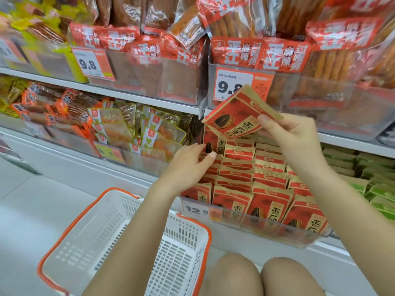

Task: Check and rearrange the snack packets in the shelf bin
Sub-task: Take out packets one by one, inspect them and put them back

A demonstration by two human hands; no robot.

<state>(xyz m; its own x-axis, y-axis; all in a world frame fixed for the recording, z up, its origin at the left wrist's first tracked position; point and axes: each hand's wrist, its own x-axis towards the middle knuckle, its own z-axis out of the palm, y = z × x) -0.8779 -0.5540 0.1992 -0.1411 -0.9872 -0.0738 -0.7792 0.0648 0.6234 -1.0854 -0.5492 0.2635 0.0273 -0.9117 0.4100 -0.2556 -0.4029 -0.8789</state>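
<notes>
The right hand (292, 142) pinches a red-and-tan paper sunflower-seed packet (237, 116), tilted, above the back of the clear plastic shelf bin (267, 228). The left hand (188, 165), fingers (210, 155) loosely curled, touches upright matching packets (252, 178) at the bin's back left corner. A white-and-orange basket (119, 236) sits below.

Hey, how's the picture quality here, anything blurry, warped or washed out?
Head view: the lifted seed packet in the right hand is fairly sharp; upper-shelf packets are smeared with blur; shelf edges bow from wide-angle distortion; lighting is flat and bright, with soft glare on the clear bin front.
</notes>
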